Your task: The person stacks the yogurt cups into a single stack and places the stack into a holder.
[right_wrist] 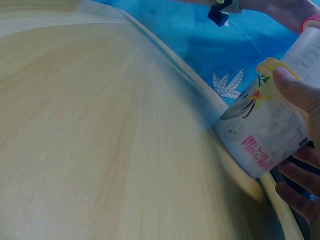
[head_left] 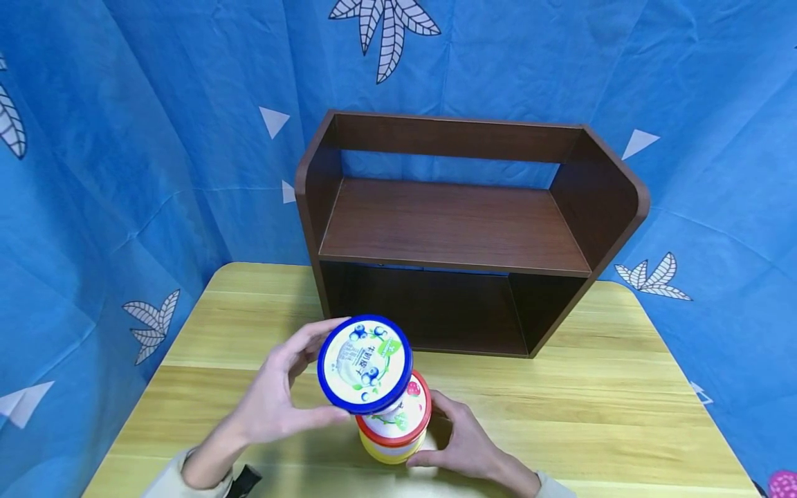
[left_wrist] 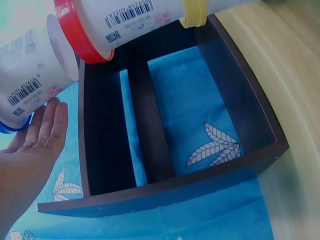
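My left hand (head_left: 270, 404) (left_wrist: 32, 155) grips a white tub with a blue lid (head_left: 364, 363) (left_wrist: 35, 70), thumb and fingers on opposite sides. It is tilted above a red-lidded tub (head_left: 407, 423) (left_wrist: 135, 25); whether the two touch, I cannot tell. The red-lidded tub sits on a tub with a yellow lid (left_wrist: 195, 12) (right_wrist: 265, 120), whose base is on the table. My right hand (head_left: 467, 443) (right_wrist: 314, 157) holds that lowest tub, thumb at its lid and fingers around the far side.
A dark brown two-tier shelf (head_left: 454, 225) (left_wrist: 150, 125) stands on the wooden table (head_left: 598, 415) (right_wrist: 110, 130), behind the tubs. Its side panels slope at the top. A blue patterned cloth (head_left: 156, 124) hangs behind and beside the table.
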